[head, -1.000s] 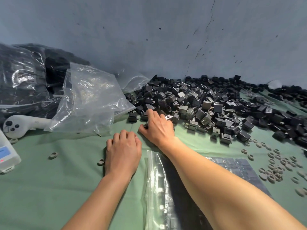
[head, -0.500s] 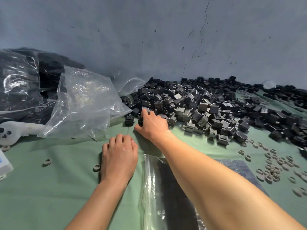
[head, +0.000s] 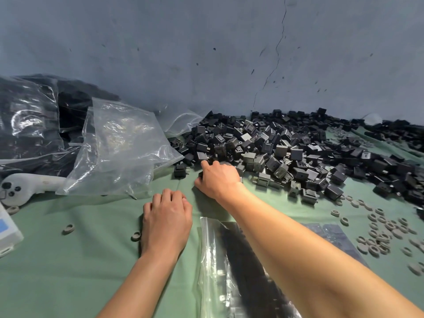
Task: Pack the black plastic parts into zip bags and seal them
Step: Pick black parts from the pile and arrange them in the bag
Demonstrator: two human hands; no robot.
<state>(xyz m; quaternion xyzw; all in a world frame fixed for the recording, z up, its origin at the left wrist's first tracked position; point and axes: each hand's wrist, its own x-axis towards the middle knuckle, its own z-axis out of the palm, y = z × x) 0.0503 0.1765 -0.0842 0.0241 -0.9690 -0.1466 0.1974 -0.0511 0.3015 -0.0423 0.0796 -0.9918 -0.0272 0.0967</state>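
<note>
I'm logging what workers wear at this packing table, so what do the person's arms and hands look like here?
The left forearm and right forearm are bare to the frame's edge, with no sleeves in view. The left hand and right hand wear no gloves. No watch, bracelet or ring shows on the parts that are visible.

It looked like a small packing workshop. A plain green cloth (head: 68,271) covered the work surface under the left hand (head: 166,222) and the right hand (head: 218,180). Beyond the right hand, hundreds of identical black plastic parts (head: 286,145) lay heaped loose against a bare, cracked blue-grey wall (head: 183,53). Grey rings (head: 378,228) lay scattered to the right of the right arm. Beyond and left of the left hand sat empty clear bags (head: 119,145) and bulk bags (head: 27,125) stuffed with dark pieces.
</note>
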